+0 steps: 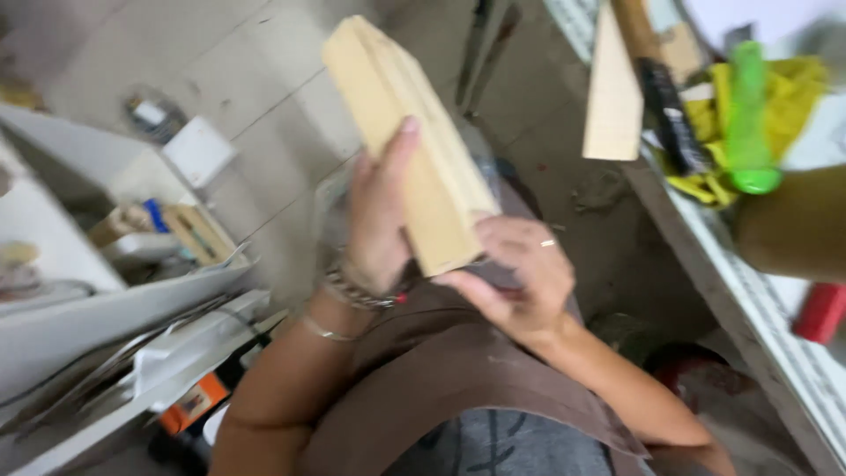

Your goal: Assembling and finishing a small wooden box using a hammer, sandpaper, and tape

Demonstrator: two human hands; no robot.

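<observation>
Got both hands clamped on this wood block (pixel 412 141), left hand (pixel 377 225) along its side, right hand (pixel 515 282) cupping the bottom end so it stays steady.

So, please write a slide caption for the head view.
Both hands, left hand and right hand, hold a pale wooden block above a brown apron.

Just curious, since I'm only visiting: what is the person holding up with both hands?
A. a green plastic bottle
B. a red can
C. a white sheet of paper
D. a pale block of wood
D: the left hand wraps one side of the pale wooden block and the right hand cups its lower end, while the green bottle stands apart on the bench.
</observation>
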